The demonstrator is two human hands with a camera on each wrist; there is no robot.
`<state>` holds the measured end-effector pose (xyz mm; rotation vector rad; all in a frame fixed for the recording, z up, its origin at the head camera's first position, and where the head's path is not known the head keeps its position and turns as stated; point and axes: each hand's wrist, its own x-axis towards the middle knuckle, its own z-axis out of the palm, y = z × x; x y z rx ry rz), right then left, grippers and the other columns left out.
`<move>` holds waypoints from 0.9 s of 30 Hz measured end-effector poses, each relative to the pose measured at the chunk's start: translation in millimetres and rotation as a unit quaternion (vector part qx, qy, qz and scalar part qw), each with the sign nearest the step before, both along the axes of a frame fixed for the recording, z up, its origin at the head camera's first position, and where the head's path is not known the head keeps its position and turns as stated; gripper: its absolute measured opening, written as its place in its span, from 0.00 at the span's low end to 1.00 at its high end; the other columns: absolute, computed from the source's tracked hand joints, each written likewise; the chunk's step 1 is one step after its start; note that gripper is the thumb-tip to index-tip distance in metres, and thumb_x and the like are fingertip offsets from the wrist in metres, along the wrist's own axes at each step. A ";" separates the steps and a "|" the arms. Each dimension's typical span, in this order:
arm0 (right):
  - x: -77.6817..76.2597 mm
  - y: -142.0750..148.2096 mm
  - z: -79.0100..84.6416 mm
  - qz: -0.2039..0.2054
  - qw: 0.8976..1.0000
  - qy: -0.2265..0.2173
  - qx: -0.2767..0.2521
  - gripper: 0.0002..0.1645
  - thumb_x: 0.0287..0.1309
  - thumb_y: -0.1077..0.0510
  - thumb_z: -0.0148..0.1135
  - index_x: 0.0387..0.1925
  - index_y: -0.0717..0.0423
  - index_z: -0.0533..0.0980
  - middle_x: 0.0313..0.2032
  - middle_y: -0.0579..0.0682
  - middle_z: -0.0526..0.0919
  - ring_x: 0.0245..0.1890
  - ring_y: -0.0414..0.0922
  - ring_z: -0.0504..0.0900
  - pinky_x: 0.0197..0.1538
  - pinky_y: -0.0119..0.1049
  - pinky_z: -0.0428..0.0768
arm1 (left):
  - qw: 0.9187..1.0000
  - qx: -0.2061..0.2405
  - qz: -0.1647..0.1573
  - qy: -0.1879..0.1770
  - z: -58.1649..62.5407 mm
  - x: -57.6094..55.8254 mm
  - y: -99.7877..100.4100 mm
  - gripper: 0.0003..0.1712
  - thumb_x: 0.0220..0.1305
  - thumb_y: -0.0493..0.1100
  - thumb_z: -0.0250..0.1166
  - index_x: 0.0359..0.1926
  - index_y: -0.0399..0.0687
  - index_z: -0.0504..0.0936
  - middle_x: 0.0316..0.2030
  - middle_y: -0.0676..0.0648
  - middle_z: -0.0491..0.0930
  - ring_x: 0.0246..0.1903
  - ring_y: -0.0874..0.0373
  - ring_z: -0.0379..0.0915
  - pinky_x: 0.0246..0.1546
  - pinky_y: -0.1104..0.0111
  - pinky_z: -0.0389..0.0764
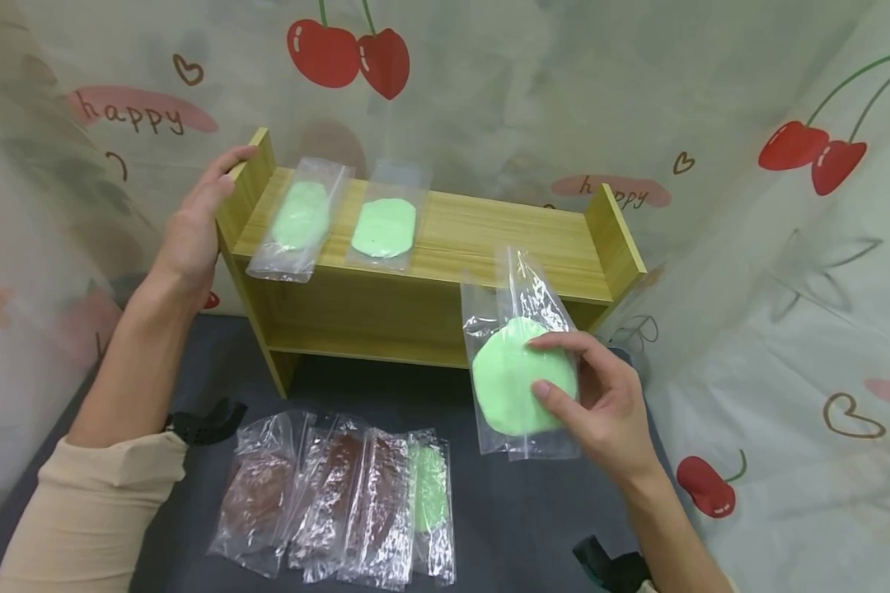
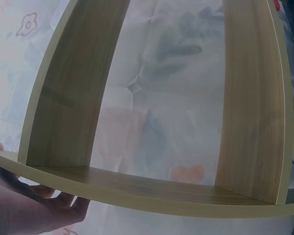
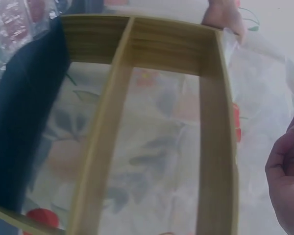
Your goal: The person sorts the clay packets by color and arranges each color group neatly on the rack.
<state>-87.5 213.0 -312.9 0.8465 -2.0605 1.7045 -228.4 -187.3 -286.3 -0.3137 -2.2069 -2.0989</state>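
Dark grey desk (image 1: pixel 519 527) bears yellowish wooden shelf (image 1: pixel 504 231); two clear-bagged green slabs (image 1: pixel 384 228) atop shelf; clear-bagged brown slabs (image 1: pixel 341 473) and lone green slab (image 1: pixel 432 494) before it.

The left wrist view cuts off part of the left hand (image 2: pixel 36 208) and the long, pale wooden shelf (image 2: pixel 161 192). The right wrist view cuts off the right hand (image 3: pixel 286 181). In the head view, a flat, round green lump in clear plastic (image 1: pixel 512 387) hides some of the shelf's low right side. A clear bag of brown stuff (image 1: pixel 386 490) partly covers another green lump (image 1: pixel 431 494).
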 end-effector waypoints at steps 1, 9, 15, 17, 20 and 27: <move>-0.7 -0.6 2.5 0.003 1.000 0.007 -0.006 0.24 0.47 0.81 0.61 0.49 0.72 0.76 0.47 0.57 0.80 0.44 0.49 0.77 0.42 0.31 0.81 | 1.000 -0.002 0.000 0.001 0.3 -0.1 0.3 0.29 0.79 0.52 0.32 0.76 0.61 0.58 0.77 0.57 0.43 0.73 0.62 0.32 0.70 0.56 0.26; -11.7 -1.3 28.3 -0.017 0.998 0.033 -0.041 0.23 0.47 0.80 0.61 0.49 0.73 0.77 0.48 0.58 0.81 0.43 0.50 0.78 0.44 0.31 0.81 | 1.000 -0.015 -0.003 0.008 0.6 -0.7 1.9 0.29 0.79 0.52 0.31 0.76 0.61 0.57 0.77 0.57 0.43 0.74 0.63 0.31 0.71 0.56 0.26; -29.6 -1.5 43.4 -0.038 0.998 0.031 -0.044 0.20 0.53 0.76 0.64 0.50 0.76 0.75 0.49 0.57 0.80 0.44 0.52 0.78 0.47 0.33 0.81 | 1.000 -0.018 0.003 0.008 -0.5 0.7 -0.6 0.29 0.79 0.52 0.30 0.76 0.62 0.58 0.77 0.58 0.43 0.74 0.64 0.29 0.70 0.55 0.23; -34.9 -1.9 45.5 -0.041 0.998 0.024 -0.040 0.20 0.53 0.77 0.64 0.50 0.77 0.75 0.50 0.57 0.80 0.44 0.52 0.78 0.47 0.33 0.81 | 1.000 -0.020 0.005 0.008 -1.1 1.0 -1.1 0.29 0.79 0.52 0.30 0.76 0.62 0.58 0.77 0.58 0.43 0.74 0.64 0.28 0.70 0.55 0.23; -42.3 -3.6 48.1 -0.046 0.998 0.002 -0.034 0.21 0.52 0.78 0.64 0.50 0.75 0.76 0.50 0.59 0.79 0.43 0.52 0.79 0.45 0.33 0.82 | 1.000 -0.018 0.006 0.007 -1.5 1.4 -1.1 0.29 0.79 0.52 0.30 0.76 0.62 0.58 0.77 0.57 0.44 0.74 0.63 0.31 0.70 0.55 0.25; -66.9 -8.8 56.2 -0.067 0.996 -0.065 -0.014 0.21 0.57 0.72 0.66 0.53 0.63 0.78 0.52 0.57 0.77 0.38 0.51 0.81 0.39 0.35 0.84 | 1.000 -0.005 0.001 0.006 -1.2 0.1 0.8 0.29 0.79 0.52 0.31 0.76 0.62 0.58 0.76 0.54 0.47 0.71 0.60 0.39 0.70 0.58 0.32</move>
